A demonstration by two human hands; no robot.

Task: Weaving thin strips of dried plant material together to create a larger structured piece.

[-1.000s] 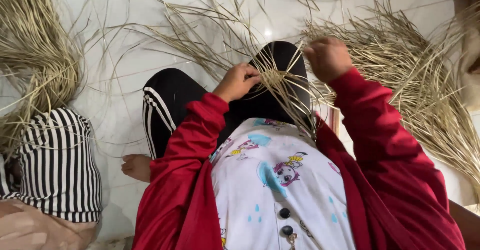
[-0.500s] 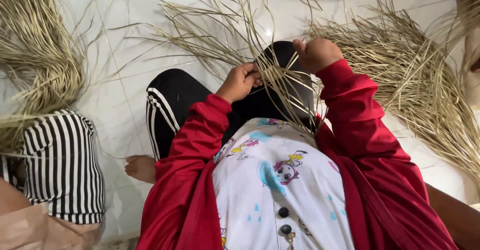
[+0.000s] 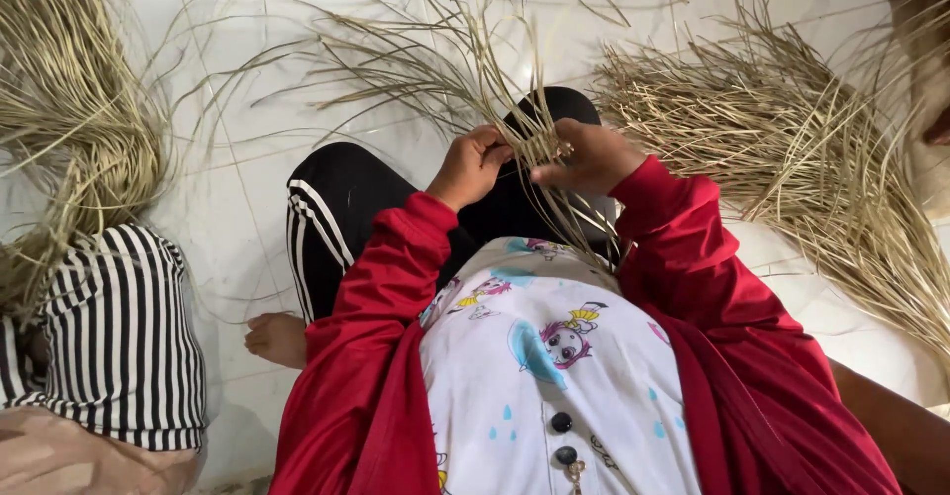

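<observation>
Left hand (image 3: 473, 165) and right hand (image 3: 586, 154) both pinch the small woven knot of dry tan straw strips (image 3: 535, 148) between them; loose straw pile (image 3: 792, 148) right of right hand.

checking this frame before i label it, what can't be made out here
Head view:
- Woven start of the straw strips: mostly hidden by the left hand and right hand.
- Fingertips of both hands: buried in the strips.
- Straw pile at right: cut off by the frame edge.
- Person in striped cloth: cut off at left.
</observation>
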